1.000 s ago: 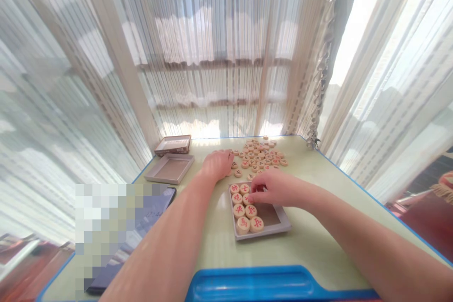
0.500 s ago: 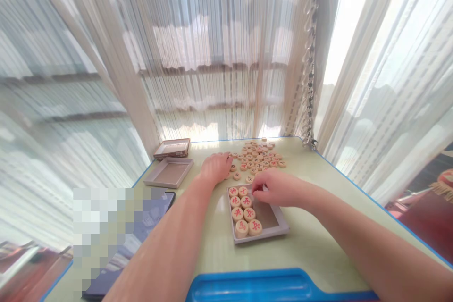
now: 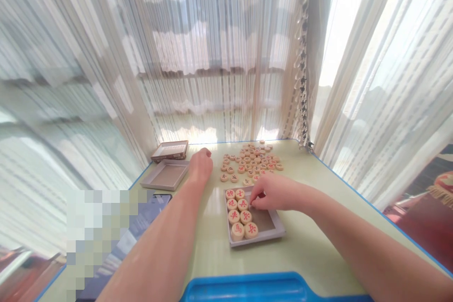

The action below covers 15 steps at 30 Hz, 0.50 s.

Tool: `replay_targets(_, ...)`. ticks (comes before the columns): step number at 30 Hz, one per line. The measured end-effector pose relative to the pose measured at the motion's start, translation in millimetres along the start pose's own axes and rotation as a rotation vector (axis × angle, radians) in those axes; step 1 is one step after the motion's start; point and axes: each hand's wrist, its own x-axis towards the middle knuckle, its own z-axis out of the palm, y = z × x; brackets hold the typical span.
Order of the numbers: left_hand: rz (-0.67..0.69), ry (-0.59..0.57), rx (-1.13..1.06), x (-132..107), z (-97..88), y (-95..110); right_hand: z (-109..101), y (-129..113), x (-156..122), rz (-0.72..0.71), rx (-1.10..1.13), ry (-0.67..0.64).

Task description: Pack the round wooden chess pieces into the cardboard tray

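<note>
Bare right hand (image 3: 271, 192) bent over shallow pale-grey cardboard tray (image 3: 265, 222); bare left hand (image 3: 201, 167) off to its left

Right arm comes in from lower right, wrist bent, back of hand up, fingers curled down inside the tray's far right part. Thumb and forefinger are close together, pinch-like, just beside the second row; can't tell if anything sits between them. Left arm reaches well forward, hand loosely curled, fingertips turned away; can't tell if it grips anything. It hovers or rests near the second shallow pale cardboard tray (image 3: 166, 175), apart from the pile.

Eight round, thick, pale wooden discs with red characters (image 3: 245, 217) lie flat in the first tray, faces up, characters at mixed angles. They make two columns of four against the left wall, running near to far, far end leaning slightly left. Tray's far right corner is behind the hand, so its long axis is unclear.

Loose wooden discs, red- and dark-marked (image 3: 252, 156), spread beyond it on the pale green tabletop (image 3: 212, 257). A brown-sided shallow box with pale interior (image 3: 172, 149) sits behind the second tray, far left.
</note>
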Motion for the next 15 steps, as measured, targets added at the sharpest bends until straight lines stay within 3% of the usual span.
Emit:
replay_targets(4,0.051,0.012,0.018,-0.8,1.2,1.5,-2.1,3.7,2.6,0.008,-0.002,0.073)
replay_targets(9,0.223,-0.143,0.011,-0.7,11.7,7.0,0.6,20.3,13.9,0.07,-0.051,0.386)
replay_targets(15,0.3,-0.236,-0.003,-1.5,22.7,13.4,4.7,29.9,17.3,-0.108,-0.086,0.324)
